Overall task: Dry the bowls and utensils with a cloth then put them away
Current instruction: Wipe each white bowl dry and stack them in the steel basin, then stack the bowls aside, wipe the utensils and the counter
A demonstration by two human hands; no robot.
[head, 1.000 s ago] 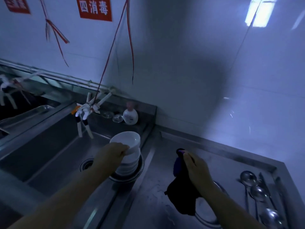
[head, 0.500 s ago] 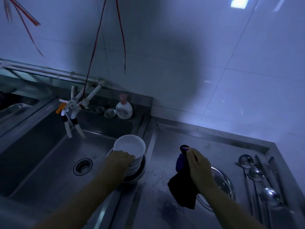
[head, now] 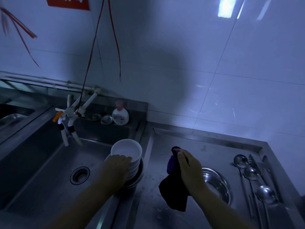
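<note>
1. Currently, my left hand [head: 117,164] grips the rim of the top white bowl [head: 126,151], which sits on the bowl stack [head: 133,169] at the sink's [head: 41,162] right edge.
2. Right hand [head: 189,166] is curled round the dark cloth [head: 173,194], held above the wet counter [head: 198,146].
3. Progress, judged: early. Stack undried; no bowl put away.
4. Remaining: spoons [head: 252,172] and steel plate [head: 217,184] lie on the counter to my right.

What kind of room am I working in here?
Most likely a commercial or canteen kitchen's washing-up area: a stainless steel sink with wall-mounted taps, a steel counter holding ladles, and white-tiled walls bearing a red sign.
</note>
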